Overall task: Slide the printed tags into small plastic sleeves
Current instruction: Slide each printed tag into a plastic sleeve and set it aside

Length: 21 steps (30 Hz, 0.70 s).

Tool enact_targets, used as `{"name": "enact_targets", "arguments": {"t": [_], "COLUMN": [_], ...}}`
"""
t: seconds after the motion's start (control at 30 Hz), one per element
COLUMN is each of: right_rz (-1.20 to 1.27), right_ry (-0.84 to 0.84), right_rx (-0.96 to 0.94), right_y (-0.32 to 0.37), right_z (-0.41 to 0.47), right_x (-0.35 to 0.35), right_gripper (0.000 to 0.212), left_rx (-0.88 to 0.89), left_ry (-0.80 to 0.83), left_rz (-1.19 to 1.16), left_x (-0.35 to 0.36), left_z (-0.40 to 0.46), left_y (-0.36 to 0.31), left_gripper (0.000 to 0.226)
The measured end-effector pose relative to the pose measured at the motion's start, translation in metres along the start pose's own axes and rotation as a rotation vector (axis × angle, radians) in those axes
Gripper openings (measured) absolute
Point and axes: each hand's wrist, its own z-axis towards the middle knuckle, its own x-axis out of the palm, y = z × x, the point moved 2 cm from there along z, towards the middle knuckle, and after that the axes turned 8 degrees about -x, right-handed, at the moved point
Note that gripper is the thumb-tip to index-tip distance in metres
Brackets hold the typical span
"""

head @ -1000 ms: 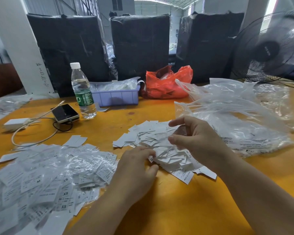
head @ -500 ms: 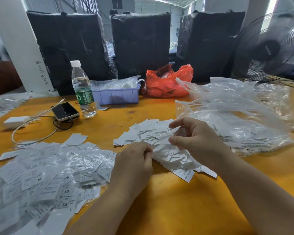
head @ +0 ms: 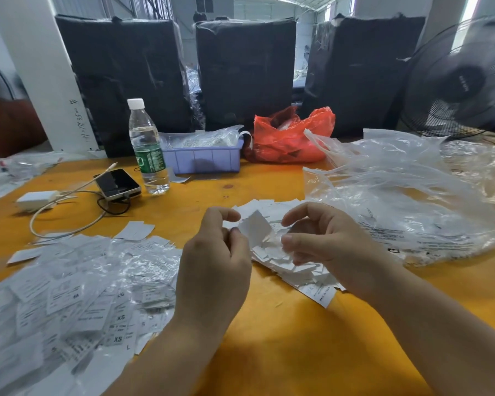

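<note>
A heap of loose white printed tags [head: 297,267] lies in the middle of the orange table [head: 283,338]. My left hand [head: 215,261] is raised above the heap and pinches one white tag [head: 255,227] between thumb and fingers. Facing it, my right hand [head: 323,241] has thumb and fingers curled around a small clear plastic sleeve [head: 280,241]; the sleeve is hard to make out. At the lower left spreads a big pile of tags in clear sleeves [head: 69,295], some marked XS, M and L.
Crumpled clear plastic bags [head: 412,195] cover the right side. Along the back stand a water bottle [head: 147,147], a purple tray [head: 203,160] and a red bag [head: 292,135]. A phone [head: 117,184], charger and cables lie at the left; a fan [head: 466,81] stands far right.
My left hand has lifted off the tag heap with one tag pinched and moved up toward the right hand. My right hand rose slightly and its fingers spread wider.
</note>
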Motion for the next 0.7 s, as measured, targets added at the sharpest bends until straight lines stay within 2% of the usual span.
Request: {"name": "enact_targets", "arguments": {"t": [0.13, 0.2, 0.37, 0.47, 0.53, 0.6, 0.67, 0.7], "right_rz": [0.107, 0.173, 0.489, 0.621, 0.663, 0.719, 0.777, 0.801], "right_ry": [0.000, 0.047, 0.176, 0.264, 0.309, 0.336, 0.360, 0.361], "right_rx": [-0.026, -0.014, 0.126, 0.151, 0.131, 0.131, 0.142, 0.155], "right_y": [0.004, 0.004, 0.001, 0.003, 0.004, 0.006, 0.006, 0.005], "right_z": [-0.001, -0.002, -0.005, -0.005, -0.005, -0.006, -0.008, -0.008], "right_x": [0.001, 0.005, 0.021, 0.025, 0.024, 0.024, 0.027, 0.028], "right_gripper": [0.022, 0.025, 0.017, 0.006, 0.014, 0.018, 0.006, 0.016], "left_rx": [0.116, 0.109, -0.024, -0.124, -0.207, -0.249, -0.260, -0.265], "left_ry": [-0.063, -0.028, 0.281, 0.382, 0.444, 0.482, 0.476, 0.457], "left_rz": [0.168, 0.143, -0.280, -0.560, -0.705, -0.717, -0.662, -0.628], "left_x": [-0.004, -0.003, 0.003, 0.004, 0.004, 0.004, 0.004, 0.004], "left_z": [0.000, -0.003, -0.012, -0.013, -0.012, -0.010, -0.010, -0.010], "left_y": [-0.003, -0.004, -0.015, -0.020, -0.019, -0.019, -0.020, -0.020], "left_gripper": [0.018, 0.020, 0.028, 0.014, 0.018, 0.018, 0.018, 0.021]}}
